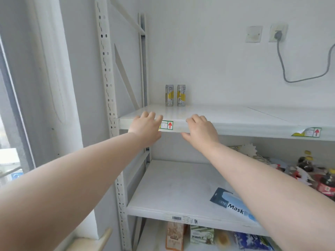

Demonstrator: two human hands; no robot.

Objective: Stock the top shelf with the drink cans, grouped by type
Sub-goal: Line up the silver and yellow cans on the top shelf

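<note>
Fig.: Stocking the top shelf [226,116], two cans placed. Left can [169,95] and right can [181,95] stand upright, just beside each other, at approx. 12 o'clock from the hands, near the back wall; both silver w/ yellow label, apparently one type. Left hand [147,127] and right hand [202,131] hover at the shelf's front edge, fingers [150,115] loosely spread, holding nothing. Handling (judged): slim cans are rigid if full, moderately heavy, smooth and likely slippery; thin walls dent under hard squeeze; tall shape tips easily. Best hold: wrap round the mid-body, not the rim. Bottles [326,183] sit on the lower shelf at 4 o'clock.
</note>
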